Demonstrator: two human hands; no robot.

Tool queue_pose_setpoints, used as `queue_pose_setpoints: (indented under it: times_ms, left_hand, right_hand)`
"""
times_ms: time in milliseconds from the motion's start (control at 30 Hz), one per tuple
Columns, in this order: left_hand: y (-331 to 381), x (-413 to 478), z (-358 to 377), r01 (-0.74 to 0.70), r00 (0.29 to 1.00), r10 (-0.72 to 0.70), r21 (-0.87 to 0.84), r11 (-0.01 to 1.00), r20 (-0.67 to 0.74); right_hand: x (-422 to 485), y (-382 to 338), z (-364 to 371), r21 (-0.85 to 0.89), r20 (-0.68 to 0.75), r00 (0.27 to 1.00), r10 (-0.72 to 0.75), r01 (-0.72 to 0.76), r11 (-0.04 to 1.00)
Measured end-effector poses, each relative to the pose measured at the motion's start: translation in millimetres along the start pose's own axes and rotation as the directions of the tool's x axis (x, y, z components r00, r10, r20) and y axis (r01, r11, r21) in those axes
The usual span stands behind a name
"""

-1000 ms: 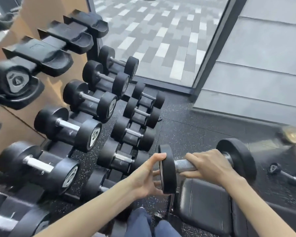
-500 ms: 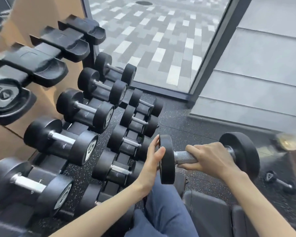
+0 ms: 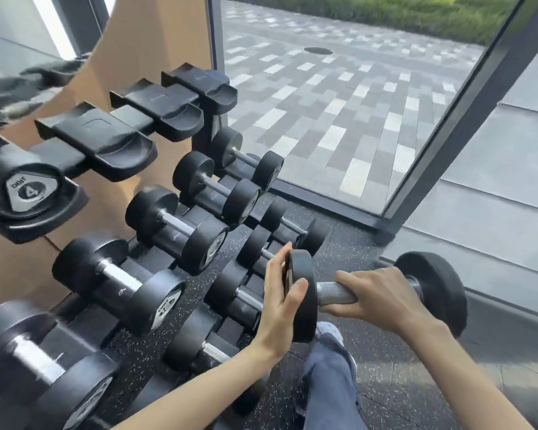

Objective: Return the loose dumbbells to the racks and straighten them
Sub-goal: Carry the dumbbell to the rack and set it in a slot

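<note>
At the near edge, a blue trouser leg [image 3: 330,380] and a pale shoe [image 3: 327,329] are seen above the speckled black floor [image 3: 395,383]. Just above them, a black dumbbell [image 3: 334,293] is held clear of the floor. Its long axis is laid almost level across the view, one head pointing left toward the rack [image 3: 64,155] and the other pointing right. The knurled handle is gripped by the right hand [image 3: 382,294], whose fingers are curled round it beside the right head. The left hand [image 3: 278,302] is kept flat, its fingers straight and its palm pressed against the outer face of the left head, with the thumb laid over the rim.

Just left of that head, a low row of smaller dumbbells [image 3: 249,301] is racked. A middle row of larger ones [image 3: 180,228] is set above and to the left, their handles slanting from far left to near right. Higher up, three unfilled black saddles [image 3: 106,141] are seen, and at the left edge a head marked 4 [image 3: 28,190] is seated in another. Beyond the rack, grey paving [image 3: 339,103] is seen through a window.
</note>
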State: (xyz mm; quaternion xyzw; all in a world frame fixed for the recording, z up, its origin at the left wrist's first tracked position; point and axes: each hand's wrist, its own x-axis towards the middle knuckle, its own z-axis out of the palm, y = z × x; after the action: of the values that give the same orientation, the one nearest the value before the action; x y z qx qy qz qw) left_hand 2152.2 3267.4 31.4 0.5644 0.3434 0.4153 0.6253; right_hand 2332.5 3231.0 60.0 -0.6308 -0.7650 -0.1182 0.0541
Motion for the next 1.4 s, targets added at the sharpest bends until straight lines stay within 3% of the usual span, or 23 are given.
queue_pose_setpoints:
  times_ms: [267, 533, 867, 1233, 1400]
  left_hand:
    - [-25, 147, 79, 0.029, 0.971, -0.055, -0.113, 0.993, -0.233]
    - [-10, 275, 162, 0.001, 0.899, -0.071, -0.161, 0.987, -0.432]
    - [-2, 339, 170, -0.075, 0.832, -0.013, -0.136, 0.988, -0.554]
    - [-10, 425, 159, -0.086, 0.822, -0.010, -0.142, 0.986, -0.569]
    - [-21, 481, 181, -0.111, 0.760, 0.009, -0.115, 0.987, -0.649]
  right_hand:
    - [101, 158, 60, 0.095, 0.082, 0.970, -0.228, 0.220, 0.971]
    - [200, 299, 68, 0.123, 0.123, 0.903, -0.411, 0.397, 0.909]
    - [263, 337, 87, 0.178, 0.066, 0.892, -0.447, 0.430, 0.885]
    - [335, 374, 105, 0.227, 0.084, 0.898, -0.431, 0.404, 0.886]
    - [380, 422, 128, 0.228, 0.082, 0.855, -0.511, 0.483, 0.845]
